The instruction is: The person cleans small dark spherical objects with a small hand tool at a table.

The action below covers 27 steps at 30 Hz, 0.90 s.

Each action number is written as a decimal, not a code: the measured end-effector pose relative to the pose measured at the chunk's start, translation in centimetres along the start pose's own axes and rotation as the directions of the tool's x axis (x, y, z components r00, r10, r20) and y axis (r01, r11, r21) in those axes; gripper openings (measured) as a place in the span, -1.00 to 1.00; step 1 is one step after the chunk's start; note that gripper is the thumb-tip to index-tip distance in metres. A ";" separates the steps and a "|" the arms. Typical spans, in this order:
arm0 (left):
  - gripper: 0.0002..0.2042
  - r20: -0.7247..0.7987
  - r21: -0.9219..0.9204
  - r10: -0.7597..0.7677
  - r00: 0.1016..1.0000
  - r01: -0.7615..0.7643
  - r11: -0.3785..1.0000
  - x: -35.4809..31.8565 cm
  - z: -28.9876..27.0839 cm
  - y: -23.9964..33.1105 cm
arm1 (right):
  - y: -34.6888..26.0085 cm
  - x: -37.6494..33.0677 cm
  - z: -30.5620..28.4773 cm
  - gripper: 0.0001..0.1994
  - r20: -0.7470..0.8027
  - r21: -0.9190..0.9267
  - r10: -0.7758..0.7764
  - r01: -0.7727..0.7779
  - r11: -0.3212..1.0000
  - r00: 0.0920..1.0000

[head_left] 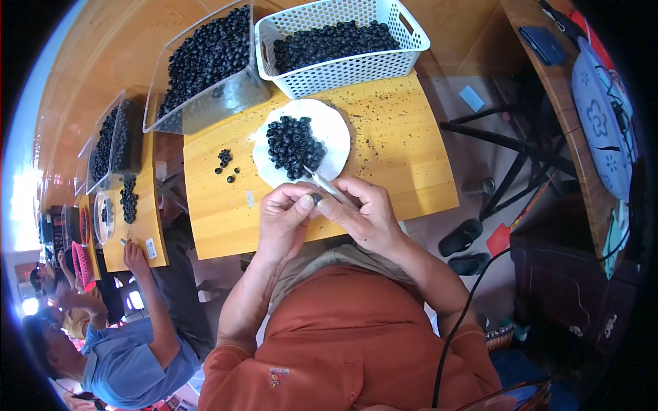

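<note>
My left hand (284, 212) pinches a small dark round piece (316, 197) between thumb and forefinger, just short of the plate's near rim. Close beside it, my right hand (367, 214) is closed around a slim pale tool (334, 190), whose thin tip points up and left over the plate; its exact kind is unclear. The thumbs of both hands nearly meet at the held piece. On the white scalloped plate (336, 127) lies a heap of small black round pieces (291, 142), several with a hole showing.
Behind the plate stand a clear bin (226, 99) and a white perforated basket (336, 72), both holding black pieces. Loose pieces (224, 158) and dark crumbs lie on the wooden table (233, 219). At left, a co-worker in blue (137, 356) sits by another table. A black cable (456, 315) hangs at right.
</note>
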<state>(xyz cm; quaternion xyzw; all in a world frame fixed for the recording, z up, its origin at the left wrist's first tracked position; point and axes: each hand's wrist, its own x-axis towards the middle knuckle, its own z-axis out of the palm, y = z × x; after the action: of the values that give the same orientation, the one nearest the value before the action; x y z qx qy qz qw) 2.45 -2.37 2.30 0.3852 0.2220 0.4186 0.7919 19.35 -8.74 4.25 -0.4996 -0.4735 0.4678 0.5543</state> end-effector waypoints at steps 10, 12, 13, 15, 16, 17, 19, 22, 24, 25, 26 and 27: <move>-0.91 0.104 0.068 0.040 0.994 -0.047 0.997 0.6 0.5 0.3 | 1.1 0.6 -0.7 -0.75 0.003 0.218 0.060 -0.059 0.974 0.998; -0.91 -0.096 0.082 0.004 0.995 0.004 0.997 1.0 0.9 0.4 | 1.6 0.3 -1.3 -0.76 -0.031 0.171 0.069 -0.062 0.983 0.997; -0.91 -0.090 0.083 0.007 0.996 0.001 0.997 1.4 1.0 0.7 | 1.9 0.1 -1.7 -0.77 -0.054 0.128 0.097 -0.090 0.988 0.994; -0.91 -0.160 0.308 0.098 0.982 -0.045 0.951 2.6 1.1 1.5 | 2.6 -0.3 -2.4 -0.77 -0.078 0.083 0.118 -0.111 0.990 0.990; -0.91 -0.179 0.393 0.160 0.971 -0.078 0.916 3.6 1.4 2.0 | 2.9 -0.5 -2.6 -0.78 -0.117 0.092 0.126 -0.116 0.989 0.985; -0.91 -0.173 0.392 0.163 0.971 -0.083 0.916 4.7 1.6 2.6 | 3.0 -0.7 -2.9 -0.78 -0.156 0.102 0.135 -0.120 0.987 0.978; -0.88 -0.138 0.648 0.221 0.966 -0.081 0.757 7.5 1.8 4.2 | 3.0 -0.9 -3.2 -0.79 -0.184 0.136 0.151 -0.127 0.983 0.971; -0.84 -0.022 0.812 0.359 0.933 -0.192 0.552 13.3 2.4 5.9 | 4.1 -1.2 -3.7 -0.79 -0.225 0.153 0.189 -0.157 0.976 0.956; -0.82 0.047 0.832 0.411 0.910 -0.263 0.488 17.0 2.8 6.9 | 4.3 -1.2 -3.7 -0.80 -0.241 0.137 0.190 -0.161 0.978 0.952; -0.82 0.111 0.852 0.427 0.898 -0.307 0.423 18.6 2.7 7.2 | 4.2 -1.2 -3.7 -0.80 -0.236 0.137 0.188 -0.159 0.978 0.953; -0.82 0.181 0.864 0.430 0.884 -0.352 0.360 19.4 3.0 7.2 | 4.2 -1.3 -3.9 -0.80 -0.242 0.115 0.180 -0.156 0.981 0.953; -0.82 0.183 0.863 0.427 0.886 -0.353 0.361 19.3 2.9 7.0 | 4.3 -1.3 -4.1 -0.80 -0.247 0.094 0.173 -0.154 0.984 0.953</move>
<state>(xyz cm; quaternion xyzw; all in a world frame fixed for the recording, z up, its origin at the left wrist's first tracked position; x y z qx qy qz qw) 11.59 14.97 9.05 0.7615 0.3355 0.4321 0.3477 23.03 -10.24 -0.32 -0.5722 -0.3380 0.4614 0.5877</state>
